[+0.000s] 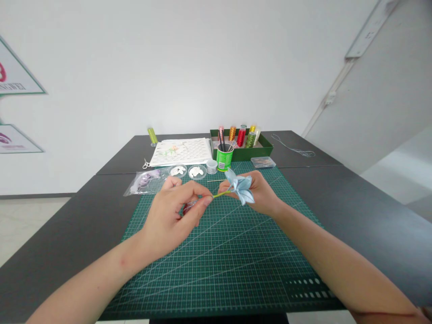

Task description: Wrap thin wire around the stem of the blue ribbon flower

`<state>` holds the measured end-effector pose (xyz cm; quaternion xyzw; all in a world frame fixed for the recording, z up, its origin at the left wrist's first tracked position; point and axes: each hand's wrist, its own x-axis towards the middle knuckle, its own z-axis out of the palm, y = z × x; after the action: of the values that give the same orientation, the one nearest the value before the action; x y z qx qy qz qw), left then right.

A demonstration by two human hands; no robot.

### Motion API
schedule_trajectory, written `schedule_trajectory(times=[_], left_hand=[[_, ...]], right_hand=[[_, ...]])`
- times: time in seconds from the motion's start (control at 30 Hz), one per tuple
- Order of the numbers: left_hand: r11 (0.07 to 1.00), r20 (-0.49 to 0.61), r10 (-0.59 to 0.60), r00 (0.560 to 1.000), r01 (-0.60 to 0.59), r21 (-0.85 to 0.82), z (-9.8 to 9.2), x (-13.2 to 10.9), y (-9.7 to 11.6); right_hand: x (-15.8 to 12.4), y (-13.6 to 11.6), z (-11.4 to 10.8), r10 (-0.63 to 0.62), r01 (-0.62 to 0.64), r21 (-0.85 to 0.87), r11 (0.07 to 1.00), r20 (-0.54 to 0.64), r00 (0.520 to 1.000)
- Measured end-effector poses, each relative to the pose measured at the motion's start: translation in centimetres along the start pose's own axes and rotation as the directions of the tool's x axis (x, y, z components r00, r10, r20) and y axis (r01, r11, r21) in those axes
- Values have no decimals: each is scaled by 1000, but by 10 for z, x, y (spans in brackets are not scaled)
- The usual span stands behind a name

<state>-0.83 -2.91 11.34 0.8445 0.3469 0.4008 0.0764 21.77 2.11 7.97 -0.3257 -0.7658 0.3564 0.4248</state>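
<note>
A light-blue artificial flower (240, 185) with pointed petals and a thin green stem (222, 194) is held above the cutting mat, its head to the right. Thumb and forefinger of my left hand (180, 204) pinch the stem's free end. My right hand (258, 191) is closed behind the flower head, its fingers curled at the stem near the petals; the blossom hides part of its grip. Under my left fingers shows a dark reddish, shiny thing (189, 207), mostly hidden, and I cannot tell whether it is held.
A gridded green cutting mat (209, 270) covers the dark table. Behind my hands stand a green can (224, 158) of tools, a green box (241, 155) of thread spools, white sheets (194, 153), dishes of white pieces (197, 172), a plastic bag (141, 183) and a clear case (263, 162).
</note>
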Motion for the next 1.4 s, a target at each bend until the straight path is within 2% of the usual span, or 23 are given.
schedule_trajectory(times=[0.1, 0.27, 0.43, 0.57, 0.67, 0.77, 0.87, 0.97, 1.03, 1.1, 1.17, 1.23, 1.4], left_hand=[[997, 94, 45, 995, -39, -71, 4, -2, 2], [993, 234, 68, 970, -43, -111, 9, -6, 6], [988, 304, 80, 949, -35, -151, 10, -8, 9], [986, 317, 92, 944, -42, -160, 8, -9, 12], [988, 266, 117, 957, -85, -129, 4, -9, 14], [992, 127, 123, 984, -119, -32, -2, -8, 13], [983, -35, 94, 995, -87, 164, -8, -6, 10], [951, -156, 63, 986, -12, 310, -10, -3, 4], [940, -181, 36, 983, 28, 340, -11, -2, 1], [935, -177, 24, 984, 40, 351, -10, -1, 0], [932, -164, 38, 986, 24, 361, -9, -1, -1], [927, -147, 56, 988, 3, 375, -8, 0, -1], [921, -63, 43, 997, -15, 390, -1, -1, -3]], right_hand=[[2, -3, -5, 26, -20, 126, 992, -51, 998], [-1, -15, -10, -3, 14, 84, 996, -135, 991], [-6, -26, -14, -74, 84, 115, 990, -82, 994], [-5, -24, -13, -66, 72, 136, 988, -50, 997], [-2, -18, -9, 1, -2, 130, 992, 13, 1000], [-2, -11, -3, 28, -42, 145, 988, 94, 995], [-5, -10, 4, -24, 9, 115, 993, 126, 992], [-11, -16, 9, -126, 128, -8, 992, 135, 983], [-15, -23, 11, -253, 269, -111, 957, 140, 957], [-18, -30, 11, -408, 427, -229, 875, 129, 904], [-21, -35, 11, -524, 531, -345, 774, 122, 843], [-24, -39, 11, -574, 570, -434, 698, 136, 807], [-30, -48, 5, -609, 578, -603, 551, 183, 772]])
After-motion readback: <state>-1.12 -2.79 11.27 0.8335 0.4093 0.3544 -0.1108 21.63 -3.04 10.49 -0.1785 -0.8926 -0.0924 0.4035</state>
